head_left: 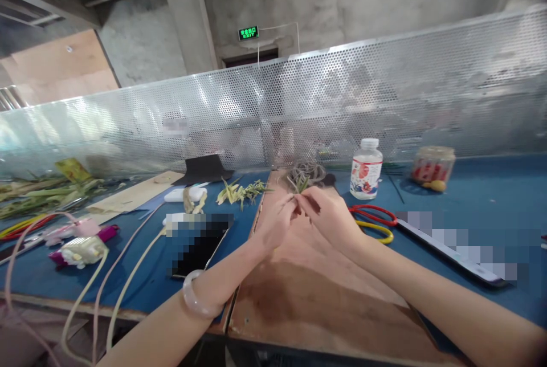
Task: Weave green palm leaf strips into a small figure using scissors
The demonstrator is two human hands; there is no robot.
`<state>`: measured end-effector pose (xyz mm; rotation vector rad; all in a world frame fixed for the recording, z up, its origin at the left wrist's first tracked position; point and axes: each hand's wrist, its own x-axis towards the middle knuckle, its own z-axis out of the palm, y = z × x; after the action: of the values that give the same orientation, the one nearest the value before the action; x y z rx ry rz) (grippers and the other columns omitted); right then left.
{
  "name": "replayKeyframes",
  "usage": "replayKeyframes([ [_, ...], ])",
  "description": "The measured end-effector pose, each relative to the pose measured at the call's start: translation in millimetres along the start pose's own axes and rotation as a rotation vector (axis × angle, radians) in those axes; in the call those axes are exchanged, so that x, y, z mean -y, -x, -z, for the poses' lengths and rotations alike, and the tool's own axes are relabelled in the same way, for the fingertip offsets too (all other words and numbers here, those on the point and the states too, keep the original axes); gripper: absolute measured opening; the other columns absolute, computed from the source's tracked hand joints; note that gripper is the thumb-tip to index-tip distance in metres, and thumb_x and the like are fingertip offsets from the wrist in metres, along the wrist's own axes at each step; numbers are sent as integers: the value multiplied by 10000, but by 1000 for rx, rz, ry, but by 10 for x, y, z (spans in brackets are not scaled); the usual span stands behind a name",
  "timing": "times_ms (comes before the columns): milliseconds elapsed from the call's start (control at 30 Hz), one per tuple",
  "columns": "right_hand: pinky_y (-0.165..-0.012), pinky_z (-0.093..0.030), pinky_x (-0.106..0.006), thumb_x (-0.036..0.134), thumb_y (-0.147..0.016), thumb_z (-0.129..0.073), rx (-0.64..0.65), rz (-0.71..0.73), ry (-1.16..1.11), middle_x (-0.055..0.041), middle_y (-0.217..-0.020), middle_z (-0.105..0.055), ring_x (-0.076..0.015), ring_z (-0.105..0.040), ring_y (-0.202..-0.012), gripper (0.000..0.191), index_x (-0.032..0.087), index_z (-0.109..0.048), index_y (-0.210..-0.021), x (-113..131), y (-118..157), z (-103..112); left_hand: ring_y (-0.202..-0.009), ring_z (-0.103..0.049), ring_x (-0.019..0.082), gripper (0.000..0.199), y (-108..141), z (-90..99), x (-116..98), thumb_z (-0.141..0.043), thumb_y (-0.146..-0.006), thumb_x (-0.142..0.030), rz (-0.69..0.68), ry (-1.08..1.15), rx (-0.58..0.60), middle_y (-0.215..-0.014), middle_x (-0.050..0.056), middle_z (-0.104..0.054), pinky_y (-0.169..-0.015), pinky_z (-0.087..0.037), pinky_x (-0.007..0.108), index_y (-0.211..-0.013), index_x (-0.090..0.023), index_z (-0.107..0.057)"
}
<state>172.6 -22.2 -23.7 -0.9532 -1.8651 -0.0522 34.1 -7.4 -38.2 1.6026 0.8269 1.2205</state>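
Note:
My left hand (277, 220) and my right hand (328, 217) meet over the bare wooden strip in the middle of the table, fingertips pinched together. A small green leafy sprig (303, 185) pokes up from between them; its lower end is hidden by the fingers. Just behind the hands lies a tangled coil of grey wire or cord (306, 173). Green and yellowish leafy sprigs (241, 191) rest on the blue surface to the left of it. A pale bangle (197, 297) circles my left wrist.
Left are a dark phone (203, 246), white cables (139, 264), a charger (83, 252) and a leaf pile (25, 193). Right are a flowered bottle (366, 170), a jar (433, 166), red and yellow loops (376, 216) and another phone (455, 253). A perforated metal screen (205, 110) stands behind.

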Motion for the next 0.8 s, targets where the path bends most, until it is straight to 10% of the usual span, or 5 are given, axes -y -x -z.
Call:
replayKeyframes([
  [467, -524, -338, -245, 205, -860, -452, 45, 98, 47, 0, -588, -551, -127, -484, -527, 228, 206, -463, -631, -52, 29, -42, -554, -359, 108, 481, 41, 7, -76, -366, -875, -516, -230, -370, -150, -563, -4, -422, -543, -253, 261, -551, -167, -437],
  [800, -557, -371, -252, 219, -871, -460, 64, 118, 51, -23, -653, -583, -145, -520, -586, 183, 194, -516, -698, -58, 41, -49, -524, -346, 105, 500, 17, 32, -2, -364, -862, -543, -125, -289, -172, -535, -3, -398, -494, -229, 255, -543, -165, -439],
])
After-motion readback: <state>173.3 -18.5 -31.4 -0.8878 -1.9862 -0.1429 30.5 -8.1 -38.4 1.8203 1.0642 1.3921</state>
